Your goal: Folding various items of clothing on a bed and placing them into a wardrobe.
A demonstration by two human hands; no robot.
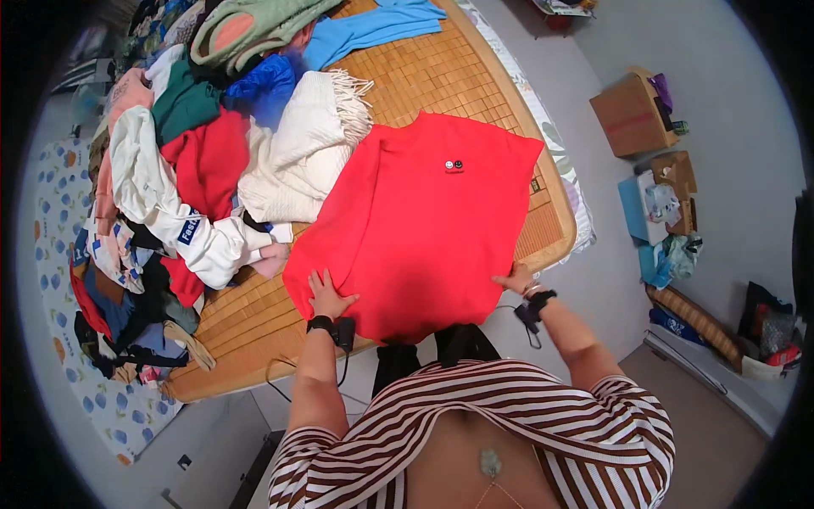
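Note:
A red sweatshirt (439,235) lies spread over the near edge of a bed covered with a bamboo mat (420,95). Two small smiley faces are on its chest, and its left-side sleeve lies folded in along the body. My left hand (329,297) rests on the lower left of the fabric, palm down, fingers spread. At the opposite lower edge is my right hand (516,278), its thumb against the red cloth; whether the fingers pinch it is unclear. Both wrists wear black bands with small devices.
Left of the sweatshirt lie a cream fringed knit (299,153), a white hoodie (210,248) and a heap of mixed clothes (137,305). Blue trousers (375,28) lie at the far end. Cardboard boxes (629,118) and bags stand along the right wall.

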